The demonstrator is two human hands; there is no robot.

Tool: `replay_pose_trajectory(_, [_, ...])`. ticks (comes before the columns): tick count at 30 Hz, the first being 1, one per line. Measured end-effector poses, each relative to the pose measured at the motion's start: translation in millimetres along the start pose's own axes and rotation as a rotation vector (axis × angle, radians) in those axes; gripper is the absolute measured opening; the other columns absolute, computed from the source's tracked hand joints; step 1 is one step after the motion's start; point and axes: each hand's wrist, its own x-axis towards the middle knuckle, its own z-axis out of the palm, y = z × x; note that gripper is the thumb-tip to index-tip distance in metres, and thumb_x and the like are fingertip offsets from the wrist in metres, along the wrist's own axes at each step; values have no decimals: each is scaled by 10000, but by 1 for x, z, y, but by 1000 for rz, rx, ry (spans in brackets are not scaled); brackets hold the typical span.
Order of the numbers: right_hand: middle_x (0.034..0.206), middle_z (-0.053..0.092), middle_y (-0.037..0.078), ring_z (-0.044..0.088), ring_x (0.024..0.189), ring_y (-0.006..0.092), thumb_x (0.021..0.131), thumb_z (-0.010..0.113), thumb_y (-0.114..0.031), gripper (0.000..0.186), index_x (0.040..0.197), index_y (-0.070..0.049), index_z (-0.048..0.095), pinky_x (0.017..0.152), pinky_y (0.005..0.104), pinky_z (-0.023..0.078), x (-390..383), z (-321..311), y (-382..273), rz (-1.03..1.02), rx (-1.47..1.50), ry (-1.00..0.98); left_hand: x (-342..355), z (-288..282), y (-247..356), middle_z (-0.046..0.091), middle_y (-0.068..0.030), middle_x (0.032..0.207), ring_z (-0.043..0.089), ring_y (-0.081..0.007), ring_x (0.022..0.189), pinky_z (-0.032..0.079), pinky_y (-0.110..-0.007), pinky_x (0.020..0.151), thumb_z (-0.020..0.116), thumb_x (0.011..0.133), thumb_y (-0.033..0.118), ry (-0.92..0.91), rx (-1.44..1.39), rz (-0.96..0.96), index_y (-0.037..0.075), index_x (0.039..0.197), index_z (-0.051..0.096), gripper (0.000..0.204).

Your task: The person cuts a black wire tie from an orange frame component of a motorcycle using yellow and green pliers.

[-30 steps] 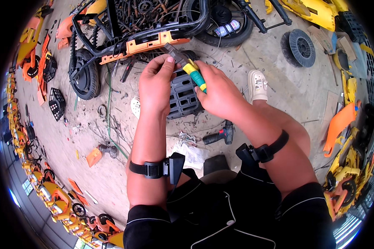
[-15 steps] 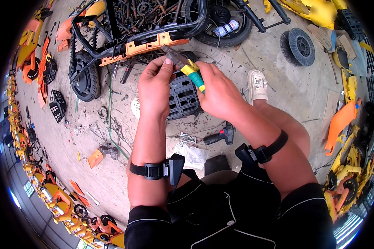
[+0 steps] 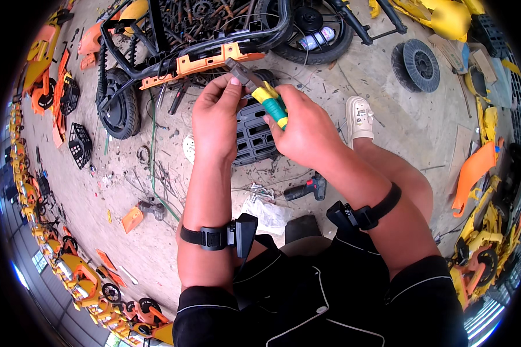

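Observation:
My right hand (image 3: 307, 124) is closed around the green and yellow handles of a pair of pliers (image 3: 269, 107). The dark metal jaws point up and left toward the orange panel (image 3: 200, 66) on the black frame. Beside those jaws, my left hand (image 3: 217, 118) has its thumb and fingers pinched together. Whatever sits in that pinch is too small or hidden to make out. Below the hands, a black slotted plastic crate-like piece (image 3: 253, 136) rests on the floor, partly covered by my left wrist.
A black vehicle frame (image 3: 136, 72) with wheels stands ahead, heaped with rusty metal parts (image 3: 214, 17). A cordless drill (image 3: 307, 188) and a white plastic bag (image 3: 267, 214) lie nearer me. A grey spool (image 3: 419, 66) is at right. Orange and yellow body panels (image 3: 474, 173) line the sides.
My right thumb has come into view against the handles as its grip shifted slightly. The pliers have turned a little, showing more of their jaws. My left hand keeps its pinch beside them.

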Motion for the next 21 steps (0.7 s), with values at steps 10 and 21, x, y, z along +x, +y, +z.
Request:
replay_pose_trajectory(10, [1026, 657, 229, 658, 916, 430, 840, 693, -154, 416, 1191, -27, 508, 781, 497, 527, 5, -3, -2, 102, 34, 5, -4, 2, 8, 695, -25, 976, 615, -86, 913, 459, -248, 814, 594, 1007, 187, -41, 66, 66, 23, 1062, 661, 185])
replay_pose_trajectory(21, [1056, 710, 129, 687, 906, 255, 882, 602, -111, 417, 1286, -27, 547, 752, 379, 532, 12, -17, 9, 286, 165, -188, -5, 3, 13, 698, -67, 1051, 660, -148, 975, 471, -293, 847, 564, 994, 206, -23, 168, -48, 30, 1089, 623, 209])
